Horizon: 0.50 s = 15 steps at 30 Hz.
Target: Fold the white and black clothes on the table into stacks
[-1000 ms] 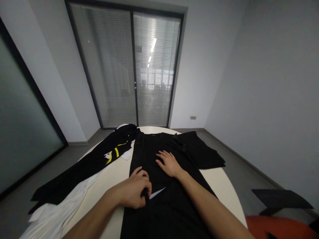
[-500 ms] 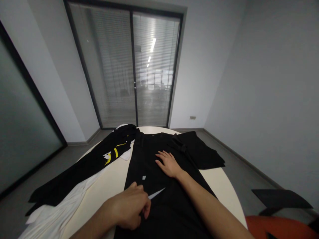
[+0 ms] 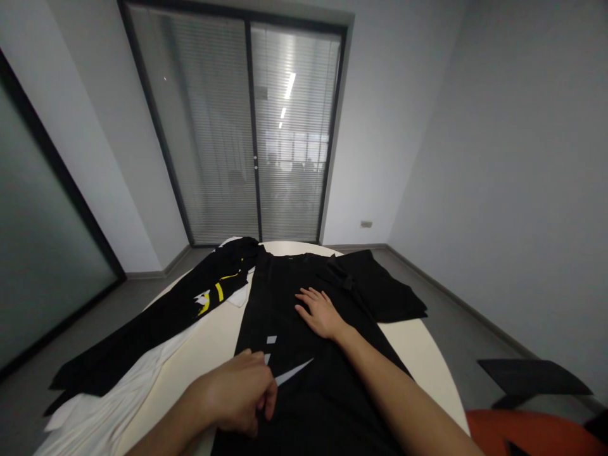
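Observation:
A black T-shirt (image 3: 280, 285) with pale printed marks lies spread out lengthwise before me. My left hand (image 3: 242, 386) is closed over its near left part, fingers curled into the cloth, partly covering the print. Higher up, my right hand (image 3: 322, 313) rests flat on the shirt, its fingers spread. The shirt's sleeve side (image 3: 387, 288) reaches toward the table's right edge, with some bunched folds beside it.
A pale rounded table (image 3: 427, 354) carries the clothes. Along its left lie a black garment with yellow and white print (image 3: 156, 323) and a white garment (image 3: 123, 392). A red and black chair (image 3: 527, 430) stands at the right. Glass doors (image 3: 256, 126) are behind.
My left hand has shifted a little left with the cloth, and more of the pale print shows. My right hand stays in place on the shirt.

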Motion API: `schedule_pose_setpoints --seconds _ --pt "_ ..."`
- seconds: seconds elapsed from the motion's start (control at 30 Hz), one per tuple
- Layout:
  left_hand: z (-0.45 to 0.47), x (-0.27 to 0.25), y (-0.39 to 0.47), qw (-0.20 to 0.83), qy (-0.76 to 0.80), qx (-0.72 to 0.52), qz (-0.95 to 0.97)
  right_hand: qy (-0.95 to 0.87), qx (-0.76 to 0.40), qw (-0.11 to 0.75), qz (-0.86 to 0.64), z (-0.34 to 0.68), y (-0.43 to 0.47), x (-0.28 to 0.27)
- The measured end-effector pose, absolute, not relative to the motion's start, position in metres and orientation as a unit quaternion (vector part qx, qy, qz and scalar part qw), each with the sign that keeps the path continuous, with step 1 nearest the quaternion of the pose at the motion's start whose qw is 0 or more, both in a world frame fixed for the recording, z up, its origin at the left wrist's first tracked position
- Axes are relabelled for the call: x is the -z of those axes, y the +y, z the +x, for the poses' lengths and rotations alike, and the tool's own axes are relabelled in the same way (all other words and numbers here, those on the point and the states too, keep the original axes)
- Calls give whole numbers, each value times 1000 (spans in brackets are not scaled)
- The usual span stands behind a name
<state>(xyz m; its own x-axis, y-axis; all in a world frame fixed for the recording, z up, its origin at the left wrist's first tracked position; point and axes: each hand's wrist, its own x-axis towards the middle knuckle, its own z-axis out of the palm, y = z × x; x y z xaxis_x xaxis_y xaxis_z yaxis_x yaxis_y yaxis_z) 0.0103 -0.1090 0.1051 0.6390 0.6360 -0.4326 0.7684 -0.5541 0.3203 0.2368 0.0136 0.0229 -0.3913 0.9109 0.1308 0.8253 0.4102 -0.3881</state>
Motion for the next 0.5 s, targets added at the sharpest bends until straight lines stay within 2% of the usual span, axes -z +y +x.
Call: schedule_pose_setpoints --seconds 0.17,0.5 --pt "5 -105 -106 268 381 114 877 -825 -129 166 -524 237 13 -24" --pt "-2 -106 -91 484 331 82 806 -824 -131 158 -528 237 12 -25"
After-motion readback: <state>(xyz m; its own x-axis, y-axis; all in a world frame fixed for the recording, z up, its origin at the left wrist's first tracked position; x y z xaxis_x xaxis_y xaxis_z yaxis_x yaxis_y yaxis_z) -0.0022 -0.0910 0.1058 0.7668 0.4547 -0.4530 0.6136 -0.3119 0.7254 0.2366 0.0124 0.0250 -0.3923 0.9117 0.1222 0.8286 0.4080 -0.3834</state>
